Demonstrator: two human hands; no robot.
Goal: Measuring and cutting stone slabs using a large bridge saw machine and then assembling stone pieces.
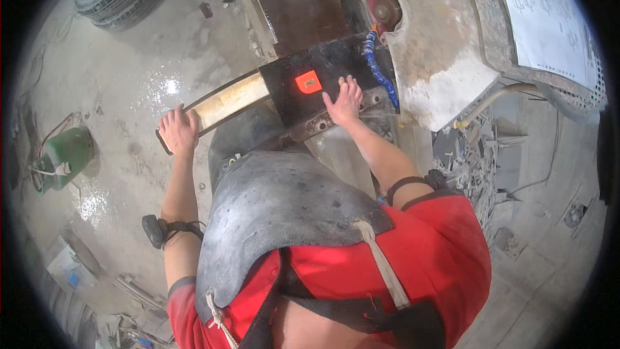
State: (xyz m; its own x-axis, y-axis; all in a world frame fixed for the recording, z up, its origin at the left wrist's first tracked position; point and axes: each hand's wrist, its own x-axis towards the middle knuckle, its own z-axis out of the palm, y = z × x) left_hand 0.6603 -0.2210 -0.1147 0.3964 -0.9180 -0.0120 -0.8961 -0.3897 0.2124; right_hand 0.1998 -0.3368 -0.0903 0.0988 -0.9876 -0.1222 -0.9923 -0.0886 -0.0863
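Left grip (179,130) clasps the outer end of a dark-edged pale strip (232,100); right grip (345,102) lies unclenched, fingers spread, on a black panel (339,58).
In the head view, the pale strip reaches leftward from the black panel, apparently overhanging the floor (139,90), so the left hold presumably supports it while the right likely steadies the panel. An orange square case (309,82) sits just beside the right fingers, within easy reach.

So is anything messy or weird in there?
Yes, a few things. The floor on the left has shiny patches, so it looks wet. Toward the right, pale scraps lie jumbled in a heap. The metal strip near the right hand is blotchy brown, as if rusty.
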